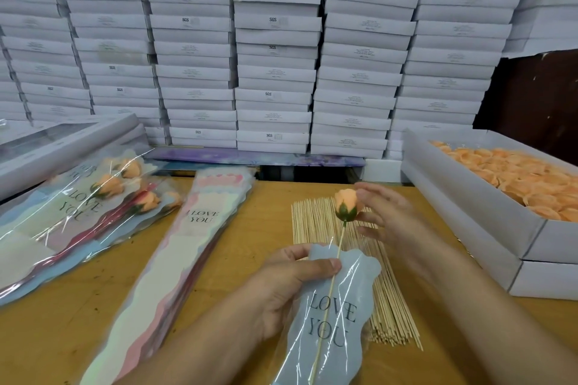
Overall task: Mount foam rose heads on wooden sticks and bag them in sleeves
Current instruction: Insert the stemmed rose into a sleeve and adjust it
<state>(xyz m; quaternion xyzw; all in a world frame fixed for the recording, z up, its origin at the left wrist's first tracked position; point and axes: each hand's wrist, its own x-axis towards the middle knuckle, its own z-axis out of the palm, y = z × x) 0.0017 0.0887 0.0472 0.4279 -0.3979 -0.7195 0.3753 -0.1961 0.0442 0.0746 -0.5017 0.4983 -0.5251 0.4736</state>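
Observation:
My left hand [292,283] grips a pale blue "LOVE YOU" sleeve [333,316] near its top, thumb pressed over the wooden stick [332,283] that runs down inside it. An orange foam rose head [346,204] with a green base sits on the stick's upper end, above the sleeve mouth. Just right of the rose, my right hand [386,217] has its fingers spread; whether the fingertips touch it is unclear. A bundle of bare sticks [316,220] lies flat on the table under both hands.
A stack of empty sleeves [200,247] lies left of centre, and bagged roses [93,206] are piled at far left. An open white box of orange rose heads [513,178] stands on the right. White cartons [275,50] are stacked like a wall behind the wooden table [250,228].

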